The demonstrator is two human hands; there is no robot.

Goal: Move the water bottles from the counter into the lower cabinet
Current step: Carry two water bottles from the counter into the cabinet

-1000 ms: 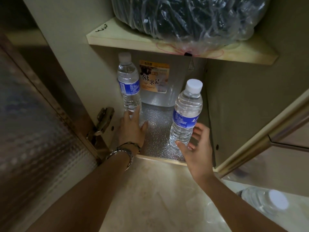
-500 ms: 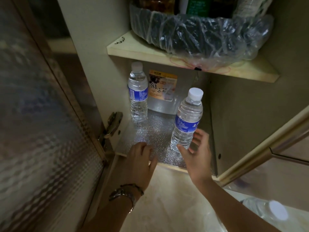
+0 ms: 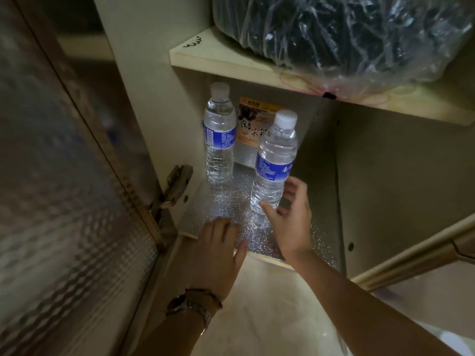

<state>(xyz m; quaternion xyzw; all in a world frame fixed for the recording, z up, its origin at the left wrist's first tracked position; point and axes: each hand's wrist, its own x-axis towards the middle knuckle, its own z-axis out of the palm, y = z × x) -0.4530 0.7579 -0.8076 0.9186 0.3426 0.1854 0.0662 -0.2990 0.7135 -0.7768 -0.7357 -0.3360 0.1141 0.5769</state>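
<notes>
Two clear water bottles with blue labels and white caps stand upright on the glittery silver floor (image 3: pixel 231 209) of the lower cabinet. The left bottle (image 3: pixel 219 134) is further back, near the left wall. The right bottle (image 3: pixel 276 163) stands nearer the front. My right hand (image 3: pixel 290 217) is open just in front of and beside its base, thumb near the bottle, fingers spread, not gripping it. My left hand (image 3: pixel 218 250) rests palm down at the cabinet's front edge, empty, with a watch on the wrist.
A clear container with an orange label (image 3: pixel 253 124) stands at the back of the cabinet. A wooden shelf (image 3: pixel 231 60) above carries a clear plastic bag of dark items (image 3: pixel 334 34). The textured glass door (image 3: pixel 64 201) is open at the left, its hinge (image 3: pixel 177 183) beside the opening. A second door (image 3: pixel 411 253) is open at the right.
My left hand has let go of the left bottle and drawn back to the cabinet's front edge. The right hand has stayed open by the right bottle's base. The camera shifted.
</notes>
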